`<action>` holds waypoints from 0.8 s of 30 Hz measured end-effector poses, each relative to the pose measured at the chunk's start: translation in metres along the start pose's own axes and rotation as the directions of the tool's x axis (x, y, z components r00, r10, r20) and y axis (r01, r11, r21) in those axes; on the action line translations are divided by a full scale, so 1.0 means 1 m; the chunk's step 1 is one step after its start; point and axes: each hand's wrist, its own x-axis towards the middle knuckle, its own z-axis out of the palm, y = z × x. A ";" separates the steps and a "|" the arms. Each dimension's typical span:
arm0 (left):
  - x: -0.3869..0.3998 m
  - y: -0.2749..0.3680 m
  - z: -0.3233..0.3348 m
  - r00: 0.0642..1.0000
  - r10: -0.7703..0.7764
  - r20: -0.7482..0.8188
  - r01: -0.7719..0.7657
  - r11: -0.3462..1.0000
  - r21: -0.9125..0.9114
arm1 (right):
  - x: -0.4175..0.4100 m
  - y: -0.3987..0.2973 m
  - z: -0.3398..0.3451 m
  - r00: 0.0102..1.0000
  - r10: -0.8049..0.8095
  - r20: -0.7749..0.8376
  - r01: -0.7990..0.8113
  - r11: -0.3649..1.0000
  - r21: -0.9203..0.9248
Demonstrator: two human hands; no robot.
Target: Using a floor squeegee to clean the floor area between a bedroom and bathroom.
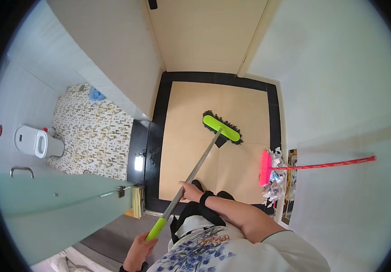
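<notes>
A mop with a lime-green head (pixel 227 131) and dark chenille fringe lies flat on the beige tiled floor (pixel 188 105). Its grey metal pole (pixel 198 165) slants down towards me. My left hand (pixel 140 250) is wrapped around the green grip (pixel 156 229) at the pole's end. Further up, my right hand (pixel 191 191) grips the bare metal of the same pole, a black band at its wrist. Part of a black triangular plate (pixel 221 141) shows beneath the mop head's near side.
A pink broom (pixel 265 168) leans by the right wall, its red handle (pixel 324 165) pointing right, beside a heap of scrap paper (pixel 275 190). A beige door (pixel 209 37) stands ahead. Left are a frosted glass door (pixel 66 200), a toilet (pixel 38 142) and a blue basin (pixel 96 94).
</notes>
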 end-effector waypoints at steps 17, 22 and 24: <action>0.150 0.180 0.053 0.971 0.132 0.201 -0.195 0.922 0.334 | 0.108 -0.022 -0.162 0.900 -0.068 -0.430 0.005 0.989 -0.145; 0.198 0.265 0.118 0.938 0.111 0.329 -0.273 0.820 0.503 | 0.123 -0.024 -0.251 0.805 -0.114 -0.582 -0.023 0.975 -0.223; 0.219 0.290 0.142 0.930 0.090 0.357 -0.278 0.807 0.522 | 0.131 -0.017 -0.283 0.781 -0.095 -0.618 -0.065 0.971 -0.232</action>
